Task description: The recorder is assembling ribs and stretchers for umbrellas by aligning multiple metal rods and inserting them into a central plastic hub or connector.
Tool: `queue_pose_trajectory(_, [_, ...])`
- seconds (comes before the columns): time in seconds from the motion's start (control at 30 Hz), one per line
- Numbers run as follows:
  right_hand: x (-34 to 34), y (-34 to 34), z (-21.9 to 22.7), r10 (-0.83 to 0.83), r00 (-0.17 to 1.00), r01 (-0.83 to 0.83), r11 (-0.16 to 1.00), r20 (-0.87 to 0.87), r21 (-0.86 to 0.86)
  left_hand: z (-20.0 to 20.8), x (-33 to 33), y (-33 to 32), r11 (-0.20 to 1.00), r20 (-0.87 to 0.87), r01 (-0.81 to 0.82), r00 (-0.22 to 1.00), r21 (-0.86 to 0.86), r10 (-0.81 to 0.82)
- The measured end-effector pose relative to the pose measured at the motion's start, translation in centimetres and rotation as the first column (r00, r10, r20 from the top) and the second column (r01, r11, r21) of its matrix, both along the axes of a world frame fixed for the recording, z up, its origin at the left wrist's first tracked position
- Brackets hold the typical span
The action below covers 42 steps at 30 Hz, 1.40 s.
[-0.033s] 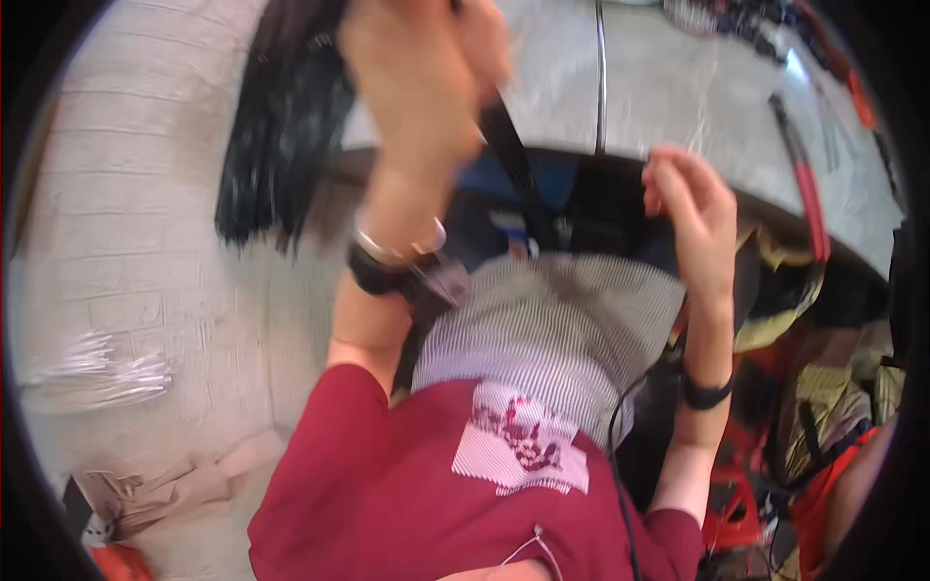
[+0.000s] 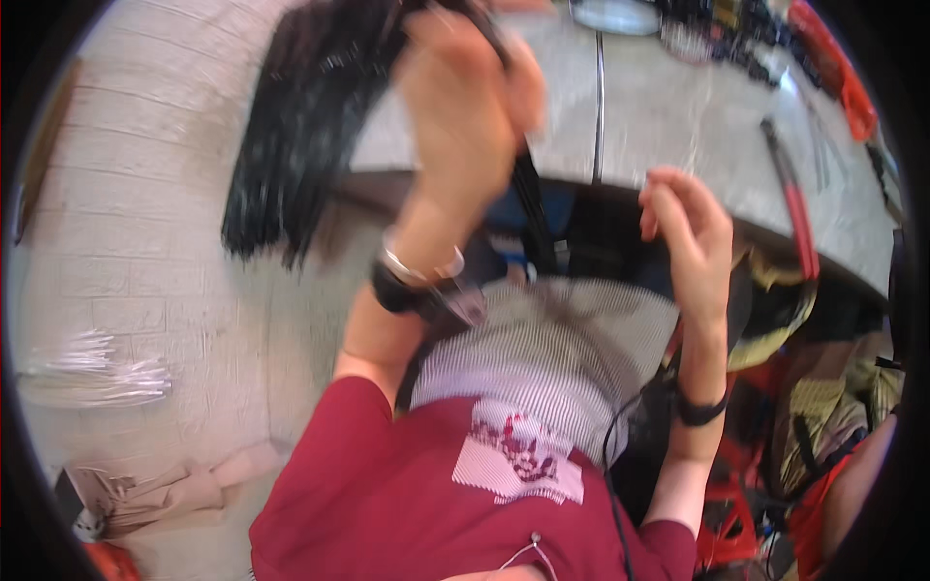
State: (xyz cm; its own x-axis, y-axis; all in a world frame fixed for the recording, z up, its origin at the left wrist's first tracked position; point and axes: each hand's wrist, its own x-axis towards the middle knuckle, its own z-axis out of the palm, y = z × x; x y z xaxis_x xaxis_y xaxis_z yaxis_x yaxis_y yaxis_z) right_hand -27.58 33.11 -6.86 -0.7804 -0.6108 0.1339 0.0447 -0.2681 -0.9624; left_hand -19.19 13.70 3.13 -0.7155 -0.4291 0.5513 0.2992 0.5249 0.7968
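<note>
Motion blurs my left hand (image 2: 460,116), raised at the table edge. Its fingers are closed around a long black strap-like strand (image 2: 531,198), which runs down from the hand past the edge toward my lap. Close beside that hand, a thick bundle of thin black strips (image 2: 300,126) hangs with its loose ends to the left. My right hand (image 2: 693,228) is held up at the table's front edge, fingers curled and thumb against them. Whatever they may pinch is too small to make out.
Pliers-like red-handled tool (image 2: 794,203) lies on the grey metal tabletop (image 2: 678,116) at right. White thin strips (image 2: 92,373) lie on the pale surface at left, above crumpled brown paper (image 2: 174,489). A red-handled tool (image 2: 843,82) and dark clutter are at the far right.
My left hand has shifted a little to the right and down in the picture, and the strand with it. My right hand stays curled, nearly in the same place.
</note>
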Motion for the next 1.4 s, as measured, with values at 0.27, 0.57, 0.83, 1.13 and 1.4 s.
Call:
queue_pose_trajectory(0.27, [4.2, -1.0, 9.3, 0.165, 0.982, -0.173, 0.981, -0.088, -0.089, -3.1, 2.0, 3.9, 0.867, -0.114, 0.417, 0.909, 0.275, -0.401])
queue_pose_trajectory(0.57, [5.3, -4.4, 9.2, 0.169, 0.955, -0.175, 0.985, -0.243, -0.006, -3.9, 3.3, 1.1, 0.888, -0.146, 0.361, 0.932, 0.285, -0.332])
queue_pose_trajectory(0.83, [6.5, -5.3, 9.9, 0.183, 0.934, -0.141, 0.978, -0.308, 0.153, -4.2, 4.3, 0.5, 0.864, -0.139, 0.291, 0.957, 0.411, -0.256])
queue_pose_trajectory(1.13, [5.8, -6.0, 9.2, 0.263, 0.956, -0.266, 0.964, 0.132, 0.005, -5.3, 4.6, -0.4, 0.862, -0.082, 0.300, 0.953, 0.409, -0.293])
queue_pose_trajectory(1.4, [6.4, -6.4, 3.9, 0.041, 0.980, -0.052, 0.998, -0.194, -0.048, -3.9, 2.9, -1.3, 0.686, -0.192, 0.354, 0.933, 0.636, -0.303])
